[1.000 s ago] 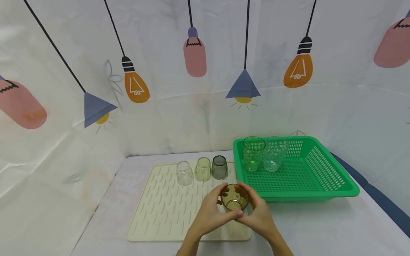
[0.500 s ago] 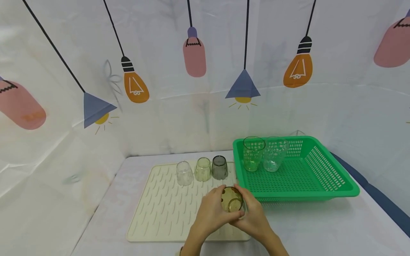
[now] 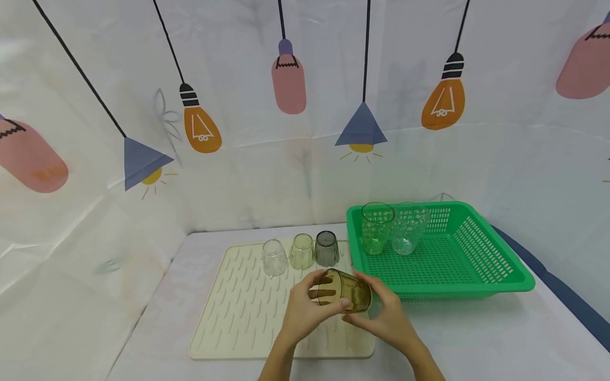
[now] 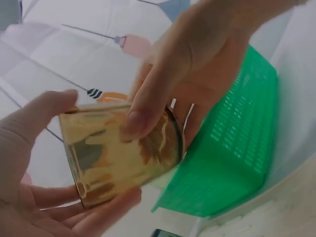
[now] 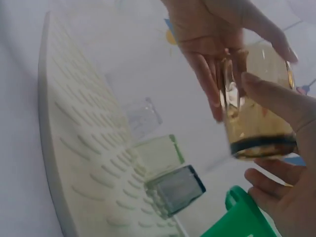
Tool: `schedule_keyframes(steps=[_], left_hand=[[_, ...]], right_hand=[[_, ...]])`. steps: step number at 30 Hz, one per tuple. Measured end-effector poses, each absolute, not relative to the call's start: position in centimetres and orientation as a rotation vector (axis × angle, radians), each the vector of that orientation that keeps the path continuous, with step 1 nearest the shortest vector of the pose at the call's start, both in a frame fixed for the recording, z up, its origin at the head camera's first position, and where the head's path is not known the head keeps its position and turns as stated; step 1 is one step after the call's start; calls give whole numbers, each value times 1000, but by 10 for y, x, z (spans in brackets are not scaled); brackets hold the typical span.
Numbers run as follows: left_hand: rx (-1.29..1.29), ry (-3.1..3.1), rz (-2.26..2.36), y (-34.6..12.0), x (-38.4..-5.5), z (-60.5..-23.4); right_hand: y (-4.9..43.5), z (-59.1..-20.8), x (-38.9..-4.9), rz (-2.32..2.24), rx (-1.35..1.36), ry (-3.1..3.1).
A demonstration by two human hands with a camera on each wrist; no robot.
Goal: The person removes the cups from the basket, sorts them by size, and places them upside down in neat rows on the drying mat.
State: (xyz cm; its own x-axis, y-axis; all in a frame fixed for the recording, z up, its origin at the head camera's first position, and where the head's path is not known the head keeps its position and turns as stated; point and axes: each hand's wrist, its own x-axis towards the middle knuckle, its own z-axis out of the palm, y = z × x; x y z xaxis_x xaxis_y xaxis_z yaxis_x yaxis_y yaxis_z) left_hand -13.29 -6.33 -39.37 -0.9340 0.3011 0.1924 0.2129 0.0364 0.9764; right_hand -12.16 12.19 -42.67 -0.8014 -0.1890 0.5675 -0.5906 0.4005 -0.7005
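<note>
An amber drinking glass is held tilted on its side above the front right of the cream drying mat. Its rim points to the left and its thick base to the right. My left hand grips the rim end, thumb on the near side and fingers round the far side. At the base end my right hand holds it, the right thumb lying along the glass wall in the left wrist view. Upside down at the back of the mat stand a clear glass, a pale yellow-green glass and a grey glass.
Right of the mat is a green plastic basket, close beyond my right hand. A tall green-tinted glass and a tall clear glass stand at its left end. A lamp-patterned white curtain hangs behind the table.
Both hands have turned the amber glass from near upright, mouth up, through an overturned tilt to lying sideways, and have moved slightly apart. The other glasses and basket have stayed put.
</note>
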Motion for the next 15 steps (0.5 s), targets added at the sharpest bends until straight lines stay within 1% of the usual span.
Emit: schedule_keyframes(steps=[4, 8, 11, 15], left_hand=[[471, 1897, 2193, -70, -135, -396], [464, 1734, 2254, -73, -135, -400], [488, 1642, 2277, -72, -134, -403], [522, 1535, 2293, -71, -134, -406]], right_hand=[[129, -424, -120, 1702, 673, -2229], [134, -422, -120, 2014, 784, -2112], [136, -422, -120, 2142, 831, -2049], [136, -419, -118, 2257, 813, -2020]])
